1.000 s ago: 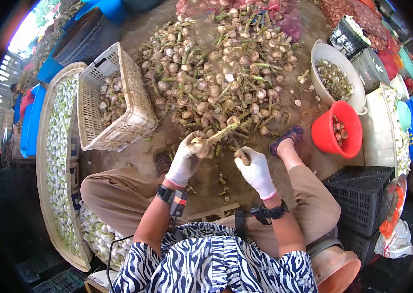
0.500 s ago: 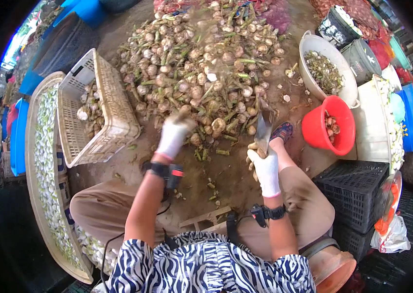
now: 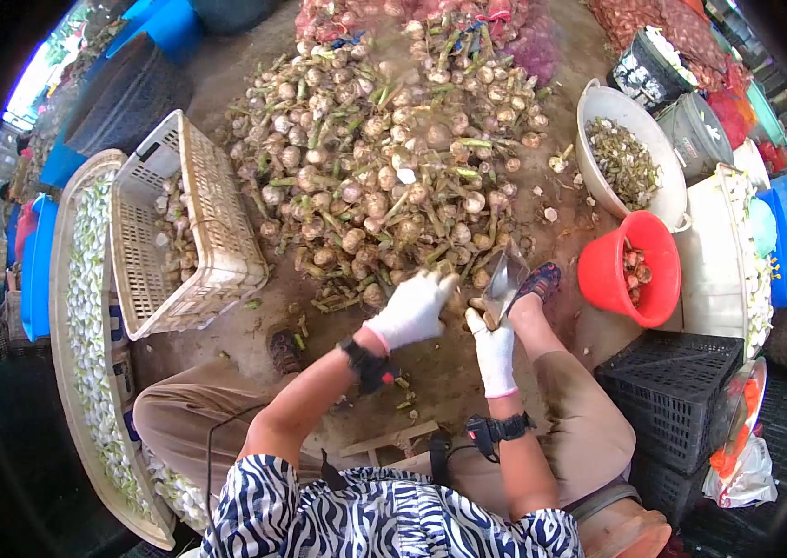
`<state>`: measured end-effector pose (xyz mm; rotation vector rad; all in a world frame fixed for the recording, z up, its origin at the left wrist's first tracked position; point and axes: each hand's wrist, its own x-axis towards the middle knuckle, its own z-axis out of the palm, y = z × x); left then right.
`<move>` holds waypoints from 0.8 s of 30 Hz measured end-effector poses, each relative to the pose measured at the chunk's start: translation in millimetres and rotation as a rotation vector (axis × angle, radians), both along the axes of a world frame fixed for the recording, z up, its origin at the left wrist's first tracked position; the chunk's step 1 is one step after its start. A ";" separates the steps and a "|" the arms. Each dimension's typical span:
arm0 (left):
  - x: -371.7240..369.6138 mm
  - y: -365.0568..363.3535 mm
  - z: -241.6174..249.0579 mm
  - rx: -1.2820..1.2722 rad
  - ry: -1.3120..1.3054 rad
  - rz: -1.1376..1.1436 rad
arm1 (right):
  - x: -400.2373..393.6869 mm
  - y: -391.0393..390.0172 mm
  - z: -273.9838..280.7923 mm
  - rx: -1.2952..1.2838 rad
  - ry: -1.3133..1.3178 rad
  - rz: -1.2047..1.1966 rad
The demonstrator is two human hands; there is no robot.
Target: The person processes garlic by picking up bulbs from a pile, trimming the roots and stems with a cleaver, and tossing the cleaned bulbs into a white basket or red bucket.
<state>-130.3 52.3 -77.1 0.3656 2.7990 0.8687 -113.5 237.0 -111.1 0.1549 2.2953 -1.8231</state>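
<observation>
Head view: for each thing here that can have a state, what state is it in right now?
left hand: gloved, open, reaching into the garlic pile
right hand: gloved, shut on the knife
knife: blade raised, pointing away from the person
garlic pile: heaped on the ground, stalks on
white crate: tilted, partly filled
red bucket: tilted, a few bulbs inside
white basin: holds trimmings
</observation>
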 end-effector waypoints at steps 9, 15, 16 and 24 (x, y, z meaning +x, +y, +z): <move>73.3 8.3 47.0 0.342 0.146 0.384 | 22.0 -15.7 41.8 -0.594 -0.098 0.025; 94.9 -17.8 61.5 0.676 0.006 0.447 | 35.2 -24.6 80.6 -0.295 -0.030 0.213; 97.5 -21.7 62.5 0.675 -0.005 0.426 | 38.3 -25.1 89.9 -0.115 0.135 0.260; 114.0 -42.8 71.7 0.897 -0.069 0.369 | 71.6 -28.7 138.1 0.734 0.787 0.720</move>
